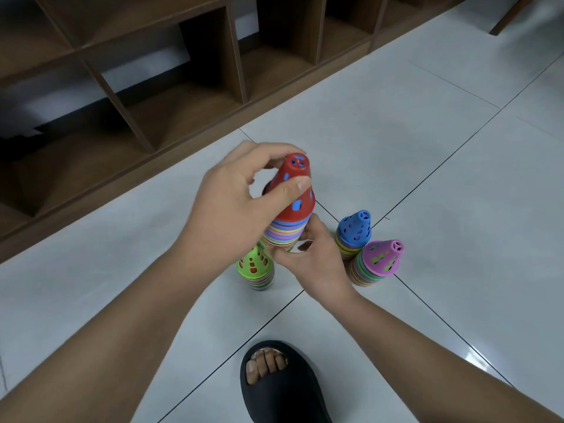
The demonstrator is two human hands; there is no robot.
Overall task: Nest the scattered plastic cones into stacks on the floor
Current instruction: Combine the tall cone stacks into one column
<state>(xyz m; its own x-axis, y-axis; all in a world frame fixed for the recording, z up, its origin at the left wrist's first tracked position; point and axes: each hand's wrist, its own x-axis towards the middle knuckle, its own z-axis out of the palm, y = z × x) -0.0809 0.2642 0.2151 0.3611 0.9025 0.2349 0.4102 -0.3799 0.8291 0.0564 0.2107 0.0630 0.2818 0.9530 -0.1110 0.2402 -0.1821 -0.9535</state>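
A tall stack of nested cones topped by a red cone [294, 190] stands in the middle of the head view. My left hand [241, 199] pinches the red cone near its top between thumb and fingers. My right hand [311, 264] grips the many-coloured rims at the stack's lower part. Three shorter stacks stand on the floor: one with a green top [253, 264] at the left, partly hidden behind my hands, one with a blue top [355, 228] and one with a purple top [383, 257] at the right.
A brown wooden shelf unit [171, 87] with open compartments runs along the far left. Grey floor tiles [427, 148] stretch to the right. A foot in a black slipper [280, 383] rests near the bottom edge, close below the stacks.
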